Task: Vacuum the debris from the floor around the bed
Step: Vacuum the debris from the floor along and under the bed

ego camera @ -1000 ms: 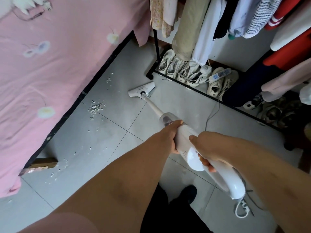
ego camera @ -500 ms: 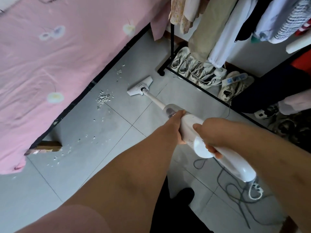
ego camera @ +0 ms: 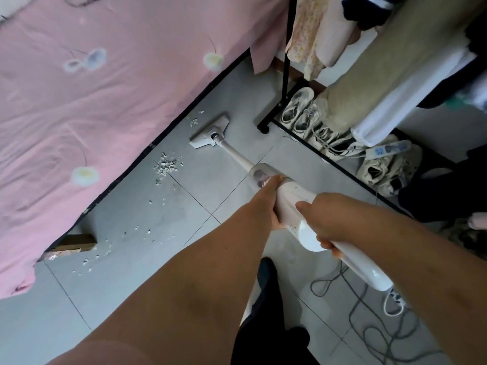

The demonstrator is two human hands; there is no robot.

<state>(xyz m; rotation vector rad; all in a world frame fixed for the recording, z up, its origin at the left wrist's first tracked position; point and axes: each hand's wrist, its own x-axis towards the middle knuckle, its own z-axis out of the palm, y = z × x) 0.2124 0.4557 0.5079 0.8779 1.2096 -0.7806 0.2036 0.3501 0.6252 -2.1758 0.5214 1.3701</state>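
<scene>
Both hands grip the vacuum (ego camera: 295, 204): left hand (ego camera: 268, 196) on its body, right hand (ego camera: 326, 219) on the handle. Debris (ego camera: 166, 165) lies along the bed (ego camera: 105, 101) edge; the loose cord (ego camera: 369, 325) underfoot could snag.

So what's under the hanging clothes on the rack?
Pale sneakers in a row on the rack's base, with a white power strip lying on them. Further right, dark clothes hide the base.
</scene>
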